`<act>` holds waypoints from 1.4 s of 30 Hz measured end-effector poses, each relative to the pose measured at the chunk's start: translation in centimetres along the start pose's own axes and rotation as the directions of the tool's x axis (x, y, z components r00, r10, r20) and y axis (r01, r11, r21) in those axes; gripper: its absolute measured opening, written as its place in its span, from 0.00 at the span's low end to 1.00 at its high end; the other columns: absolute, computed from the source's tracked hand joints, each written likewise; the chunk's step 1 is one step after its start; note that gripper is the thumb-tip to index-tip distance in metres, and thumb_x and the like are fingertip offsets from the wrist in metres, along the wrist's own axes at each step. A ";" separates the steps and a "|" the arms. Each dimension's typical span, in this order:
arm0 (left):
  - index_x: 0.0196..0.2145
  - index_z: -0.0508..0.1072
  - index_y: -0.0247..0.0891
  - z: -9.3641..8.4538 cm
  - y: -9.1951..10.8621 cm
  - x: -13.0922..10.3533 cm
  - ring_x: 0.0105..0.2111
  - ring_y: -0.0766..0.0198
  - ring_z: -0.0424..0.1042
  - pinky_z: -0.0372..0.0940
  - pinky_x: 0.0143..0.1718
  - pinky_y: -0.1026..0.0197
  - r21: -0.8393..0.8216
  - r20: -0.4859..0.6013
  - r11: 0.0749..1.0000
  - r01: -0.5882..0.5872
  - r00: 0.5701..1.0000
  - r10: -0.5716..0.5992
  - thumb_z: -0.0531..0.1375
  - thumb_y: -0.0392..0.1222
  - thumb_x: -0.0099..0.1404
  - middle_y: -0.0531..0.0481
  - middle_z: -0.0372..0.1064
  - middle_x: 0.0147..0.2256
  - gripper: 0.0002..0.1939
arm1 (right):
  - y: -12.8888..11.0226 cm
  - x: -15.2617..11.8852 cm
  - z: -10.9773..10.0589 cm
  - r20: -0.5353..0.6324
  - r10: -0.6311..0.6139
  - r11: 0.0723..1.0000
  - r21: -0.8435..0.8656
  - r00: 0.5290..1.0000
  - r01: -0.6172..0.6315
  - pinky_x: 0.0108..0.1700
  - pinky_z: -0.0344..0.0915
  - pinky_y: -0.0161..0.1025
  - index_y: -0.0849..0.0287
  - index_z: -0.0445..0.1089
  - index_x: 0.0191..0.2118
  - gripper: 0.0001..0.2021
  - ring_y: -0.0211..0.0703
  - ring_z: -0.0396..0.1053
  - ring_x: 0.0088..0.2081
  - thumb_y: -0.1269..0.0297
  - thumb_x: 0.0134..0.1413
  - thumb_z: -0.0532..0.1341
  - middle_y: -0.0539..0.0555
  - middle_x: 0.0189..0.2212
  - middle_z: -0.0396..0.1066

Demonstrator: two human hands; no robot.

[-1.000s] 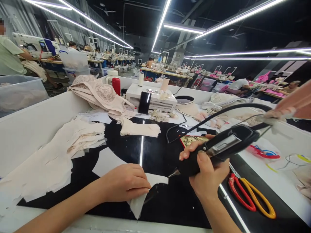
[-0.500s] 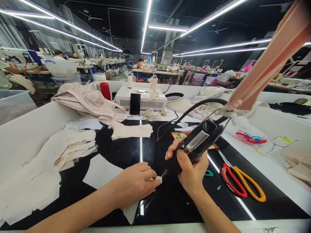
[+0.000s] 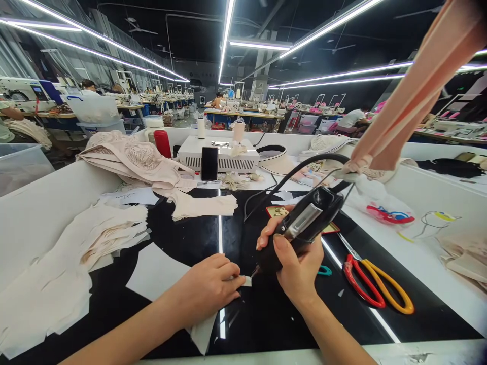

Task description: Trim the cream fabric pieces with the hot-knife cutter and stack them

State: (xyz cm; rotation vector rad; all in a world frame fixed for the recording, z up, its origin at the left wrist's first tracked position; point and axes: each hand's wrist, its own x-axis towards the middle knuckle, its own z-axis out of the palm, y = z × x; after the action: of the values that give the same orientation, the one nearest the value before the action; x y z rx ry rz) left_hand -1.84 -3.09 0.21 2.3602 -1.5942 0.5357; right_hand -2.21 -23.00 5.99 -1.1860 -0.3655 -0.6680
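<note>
My right hand (image 3: 294, 253) is wrapped round a black handheld tool (image 3: 310, 218) tilted up to the right, its thin metal tip pointing down-left. A black cable and a pale pink fabric strip (image 3: 403, 101) run up from its top end. My left hand (image 3: 211, 286) pinches a small pale fabric piece (image 3: 247, 281), whose free end lies close to the tool's tip; whether they touch is hard to tell. Under my left hand and forearm lies a larger white piece (image 3: 155, 268) on the glossy black board (image 3: 274, 319).
Stacked beige cut pieces (image 3: 49, 284) lie left. Red-and-orange-handled scissors (image 3: 376, 284) rest right, near a teal item (image 3: 324, 270). Behind are a phone (image 3: 209, 163), a white box (image 3: 243, 158), a red thread spool (image 3: 162, 144) and beige garments (image 3: 129, 157).
The whole view has shifted slightly. My left hand has drawn back a little from the tool's tip, and more of the small fabric piece shows.
</note>
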 end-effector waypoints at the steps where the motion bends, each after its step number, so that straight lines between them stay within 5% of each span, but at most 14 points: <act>1: 0.54 0.76 0.36 0.0 0.0 0.0 0.44 0.59 0.74 0.71 0.55 0.53 0.004 0.003 1.000 0.000 1.000 0.000 0.70 0.40 0.73 0.50 0.74 0.46 0.15 | 0.0 0.0 0.0 -0.002 -0.001 1.000 -0.002 1.000 0.001 0.28 0.75 0.36 0.50 0.69 0.55 0.20 0.37 0.74 0.25 0.61 0.61 0.73 0.45 0.34 0.76; 42: 0.57 0.74 0.37 -0.5 0.3 0.4 0.44 0.58 0.71 0.69 0.49 0.57 0.001 0.062 1.000 0.020 0.998 -0.020 0.72 0.43 0.71 0.50 0.74 0.47 0.21 | -1.1 -0.6 0.1 -0.020 -0.007 1.000 -0.022 1.000 0.007 0.28 0.75 0.38 0.49 0.68 0.55 0.20 0.38 0.73 0.25 0.62 0.62 0.72 0.45 0.33 0.75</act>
State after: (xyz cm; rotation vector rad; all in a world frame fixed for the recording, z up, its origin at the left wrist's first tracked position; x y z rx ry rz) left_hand -2.08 -3.29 0.84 2.4131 -1.5941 0.4635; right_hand -3.35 -23.01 6.47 -1.1984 -0.3463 -0.6911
